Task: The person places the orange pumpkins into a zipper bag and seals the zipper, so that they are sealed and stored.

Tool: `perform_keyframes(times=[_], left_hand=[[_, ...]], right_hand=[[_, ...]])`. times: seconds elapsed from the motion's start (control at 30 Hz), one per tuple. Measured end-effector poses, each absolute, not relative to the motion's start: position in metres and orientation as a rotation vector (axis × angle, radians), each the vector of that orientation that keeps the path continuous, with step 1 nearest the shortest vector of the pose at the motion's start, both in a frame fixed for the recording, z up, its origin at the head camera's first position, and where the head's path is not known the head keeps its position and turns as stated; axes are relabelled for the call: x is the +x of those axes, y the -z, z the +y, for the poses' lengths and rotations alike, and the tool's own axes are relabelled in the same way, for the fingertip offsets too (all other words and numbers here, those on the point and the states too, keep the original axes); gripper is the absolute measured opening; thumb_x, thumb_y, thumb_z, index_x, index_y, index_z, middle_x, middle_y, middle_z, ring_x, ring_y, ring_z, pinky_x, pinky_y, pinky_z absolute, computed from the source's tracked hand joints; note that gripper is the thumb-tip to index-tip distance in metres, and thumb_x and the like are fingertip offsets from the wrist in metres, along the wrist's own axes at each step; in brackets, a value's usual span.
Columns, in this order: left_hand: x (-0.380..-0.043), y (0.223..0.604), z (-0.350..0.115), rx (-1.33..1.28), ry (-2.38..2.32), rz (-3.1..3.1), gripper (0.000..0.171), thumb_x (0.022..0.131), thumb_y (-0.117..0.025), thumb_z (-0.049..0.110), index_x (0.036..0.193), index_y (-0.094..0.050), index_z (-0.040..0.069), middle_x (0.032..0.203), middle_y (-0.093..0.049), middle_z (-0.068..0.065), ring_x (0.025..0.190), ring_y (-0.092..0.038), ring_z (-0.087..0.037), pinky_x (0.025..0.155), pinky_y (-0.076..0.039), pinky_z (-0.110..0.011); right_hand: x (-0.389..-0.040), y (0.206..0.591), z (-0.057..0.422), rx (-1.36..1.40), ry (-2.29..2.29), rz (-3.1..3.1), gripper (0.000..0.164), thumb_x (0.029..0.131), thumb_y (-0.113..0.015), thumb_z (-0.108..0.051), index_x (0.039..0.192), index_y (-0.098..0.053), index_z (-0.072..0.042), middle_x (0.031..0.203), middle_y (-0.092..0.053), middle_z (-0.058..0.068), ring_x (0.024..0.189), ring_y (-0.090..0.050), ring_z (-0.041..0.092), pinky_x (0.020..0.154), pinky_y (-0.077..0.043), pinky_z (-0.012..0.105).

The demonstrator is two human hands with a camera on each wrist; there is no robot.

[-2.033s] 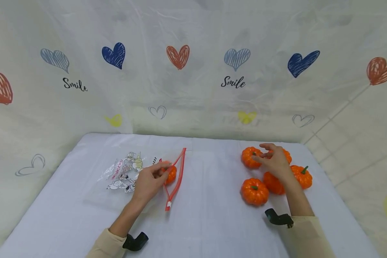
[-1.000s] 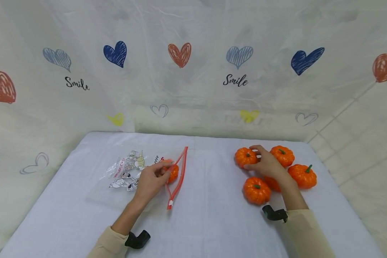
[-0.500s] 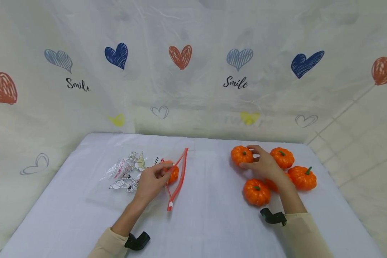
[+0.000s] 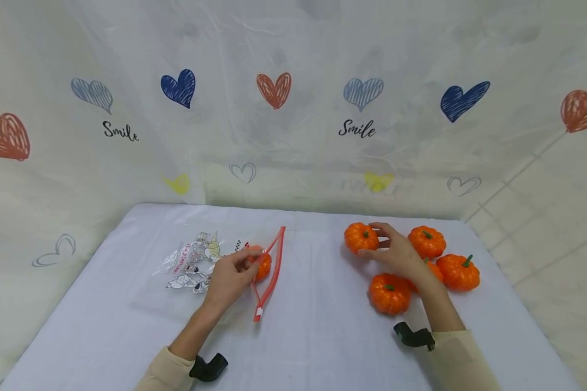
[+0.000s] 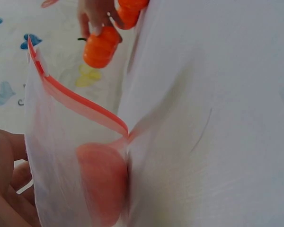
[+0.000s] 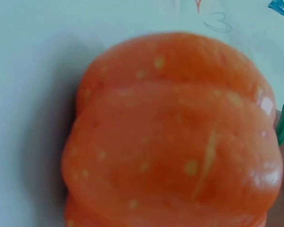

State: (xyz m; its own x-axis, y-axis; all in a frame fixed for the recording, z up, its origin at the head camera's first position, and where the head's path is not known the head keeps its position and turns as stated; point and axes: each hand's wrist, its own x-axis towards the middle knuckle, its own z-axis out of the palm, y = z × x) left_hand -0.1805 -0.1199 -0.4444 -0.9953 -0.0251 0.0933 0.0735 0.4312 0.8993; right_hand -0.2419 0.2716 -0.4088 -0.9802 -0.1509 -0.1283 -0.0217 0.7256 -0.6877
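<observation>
My left hand [image 4: 229,277] pinches the opening edge of a clear zip bag [image 4: 195,266] printed with cartoon figures and trimmed with a red zip. The bag's mouth gapes toward the right, and one small orange pumpkin [image 4: 263,268] lies inside, showing pink through the film [image 5: 104,184] in the left wrist view. Farther right, my right hand [image 4: 400,254] grips another orange pumpkin [image 4: 358,238] by its side, fingers and thumb around it. That pumpkin [image 6: 175,142] fills most of the right wrist view, its green stem at the right edge and a shadow to its left.
Several more orange pumpkins sit at the table's right: one in front [image 4: 389,294], one at the back [image 4: 426,241], one at the far right [image 4: 460,273], and one partly hidden by the right forearm [image 4: 433,270]. Behind the white-covered table [image 4: 318,336] hangs a heart-printed sheet [image 4: 303,141].
My right hand has come down onto the back-left pumpkin, grasped it and moved it leftward, away from the others. The left hand keeps its pinch on the bag almost unmoved.
</observation>
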Motion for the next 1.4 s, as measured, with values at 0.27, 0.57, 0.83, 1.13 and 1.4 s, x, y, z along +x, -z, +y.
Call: perform_keyframes(times=[0.27,0.57,0.83,1.13,1.4], left_hand=[[-0.18,0.446,-0.12,-0.043,1.597,-2.598,0.023,0.095,-0.075,0.017,0.116,-0.08,0.026,0.084,-0.061,-0.004,0.076,-0.054,-0.02,0.057,-0.043,-0.02],[-0.18,0.446,-0.121,-0.039,1.619,-2.594,0.023,0.095,-0.074,0.018,0.116,-0.079,0.026,0.084,-0.061,-0.004,0.077,-0.055,-0.02,0.058,-0.044,-0.02],[-0.181,0.446,-0.12,-0.052,1.614,-2.6,0.025,0.095,-0.073,0.016,0.117,-0.079,0.025,0.085,-0.063,-0.004,0.077,-0.056,-0.02,0.059,-0.047,-0.02],[-0.182,0.445,-0.12,-0.054,1.604,-2.596,0.024,0.095,-0.073,0.016,0.116,-0.079,0.025,0.084,-0.062,-0.003,0.076,-0.055,-0.019,0.058,-0.045,-0.02],[-0.181,0.445,-0.12,-0.054,1.605,-2.594,0.024,0.095,-0.073,0.016,0.116,-0.08,0.025,0.084,-0.06,-0.004,0.075,-0.054,-0.019,0.056,-0.042,-0.02]], right_hand=[[-0.238,0.412,0.266,-0.164,1.116,2.749,0.086,0.09,-0.079,-0.047,0.159,-0.036,-0.016,0.159,-0.045,0.019,0.134,-0.057,0.042,0.103,-0.055,0.054],[-0.239,0.42,0.258,-0.224,1.099,2.792,0.083,0.088,-0.081,-0.045,0.156,-0.041,-0.018,0.155,-0.051,0.016,0.128,-0.062,0.038,0.099,-0.058,0.051],[-0.23,0.416,0.247,-0.257,1.098,2.811,0.085,0.088,-0.081,-0.046,0.157,-0.04,-0.019,0.156,-0.049,0.014,0.125,-0.063,0.034,0.1,-0.058,0.05],[-0.224,0.415,0.237,-0.312,1.118,2.829,0.084,0.089,-0.081,-0.045,0.157,-0.04,-0.016,0.154,-0.051,0.018,0.124,-0.064,0.036,0.099,-0.058,0.05],[-0.217,0.413,0.23,-0.321,1.164,2.795,0.082,0.089,-0.082,-0.043,0.155,-0.042,-0.017,0.151,-0.053,0.016,0.122,-0.064,0.033,0.101,-0.058,0.049]])
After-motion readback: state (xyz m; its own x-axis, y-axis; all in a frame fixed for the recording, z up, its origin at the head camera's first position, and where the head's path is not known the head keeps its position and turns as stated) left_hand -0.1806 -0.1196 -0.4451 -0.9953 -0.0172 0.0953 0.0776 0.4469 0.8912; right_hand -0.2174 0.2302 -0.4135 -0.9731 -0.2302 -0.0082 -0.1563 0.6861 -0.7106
